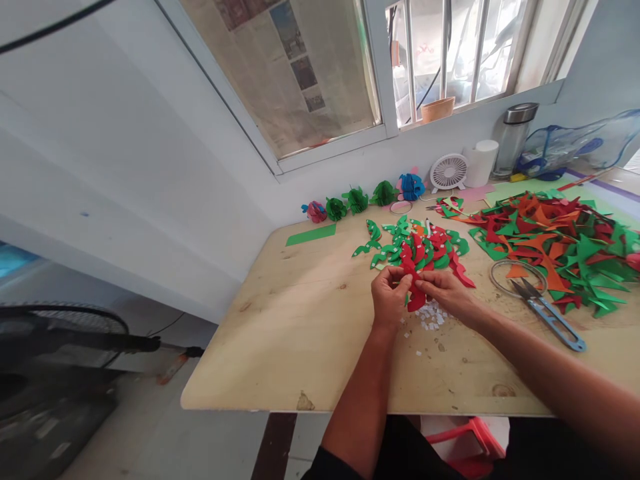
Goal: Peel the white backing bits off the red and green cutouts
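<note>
Between my two hands is a red paper cutout [415, 301], held over the table. My left hand [389, 291] pinches its left side between thumb and fingers. On the other side my right hand [442, 291] grips it with closed fingertips. Just beyond lies a heap of green paper cutouts [399, 235] and red ones, several bearing small white squares. Small white paper squares [433, 316] are scattered below and beside my right hand; what the fingertips cover is hidden.
Blue-handled snips [555, 321] and a tape roll [519, 279] lie to the right, by a large pile of paper scraps [555, 233]. Behind stand folded paper figures [357, 200], a small white fan [449, 173] and a glass bottle [514, 141]. A green strip [311, 235] lies at the left.
</note>
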Available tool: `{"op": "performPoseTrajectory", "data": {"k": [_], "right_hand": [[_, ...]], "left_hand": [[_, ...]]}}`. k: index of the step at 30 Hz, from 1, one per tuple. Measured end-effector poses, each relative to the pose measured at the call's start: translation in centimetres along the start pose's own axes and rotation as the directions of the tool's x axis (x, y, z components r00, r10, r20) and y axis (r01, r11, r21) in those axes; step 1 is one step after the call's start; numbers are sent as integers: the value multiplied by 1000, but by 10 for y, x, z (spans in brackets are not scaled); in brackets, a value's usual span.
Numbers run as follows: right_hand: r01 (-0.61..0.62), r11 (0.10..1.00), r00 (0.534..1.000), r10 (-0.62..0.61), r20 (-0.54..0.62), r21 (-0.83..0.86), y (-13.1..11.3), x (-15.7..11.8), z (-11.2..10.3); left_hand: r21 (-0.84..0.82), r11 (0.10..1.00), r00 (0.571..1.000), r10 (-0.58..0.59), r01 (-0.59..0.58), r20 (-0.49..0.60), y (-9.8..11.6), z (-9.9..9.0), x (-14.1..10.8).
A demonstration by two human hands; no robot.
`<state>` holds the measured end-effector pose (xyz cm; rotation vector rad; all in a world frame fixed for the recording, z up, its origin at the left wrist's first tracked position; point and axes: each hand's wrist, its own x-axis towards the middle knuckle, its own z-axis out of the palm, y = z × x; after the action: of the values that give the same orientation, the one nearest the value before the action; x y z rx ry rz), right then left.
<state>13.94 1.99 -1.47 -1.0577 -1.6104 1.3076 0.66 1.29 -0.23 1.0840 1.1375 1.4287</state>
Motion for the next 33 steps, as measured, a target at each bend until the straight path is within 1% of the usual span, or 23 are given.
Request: {"op": "performPoseTrajectory", "data": {"k": [6, 11, 14, 17, 21, 27, 30, 33], "right_hand": [[-17, 1000, 999, 17, 31, -13, 5, 2, -1], [-14, 1000, 1000, 15, 17, -24, -3, 0, -1], [-24, 999, 1000, 23, -8, -31, -8, -2, 0], [-30, 999, 999, 30, -25, -33, -8, -2, 0], [-27, 999, 1000, 28, 5, -32, -4, 0, -1], [-44, 998, 999, 43, -22, -38, 1, 0, -1], [-29, 999, 1000, 29, -3, -26, 4, 1, 0], [-18, 999, 1000, 18, 18, -42, 5, 1, 0]], "left_hand": [[51, 998, 1000, 21, -20, -10, 0, 0, 0], [18, 1000, 1000, 15, -15, -3, -1, 0, 0], [11, 1000, 1000, -9, 9, 4, -3, -1, 0], [1, 1000, 1000, -23, 23, 9, -5, -1, 1], [-26, 1000, 1000, -3, 3, 22, -4, -1, 1], [11, 999, 998, 32, -31, -56, 0, -1, 1], [14, 999, 997, 46, -45, -66, 1, -2, 2], [52, 995, 992, 93, -89, -80, 1, -2, 1]]}}
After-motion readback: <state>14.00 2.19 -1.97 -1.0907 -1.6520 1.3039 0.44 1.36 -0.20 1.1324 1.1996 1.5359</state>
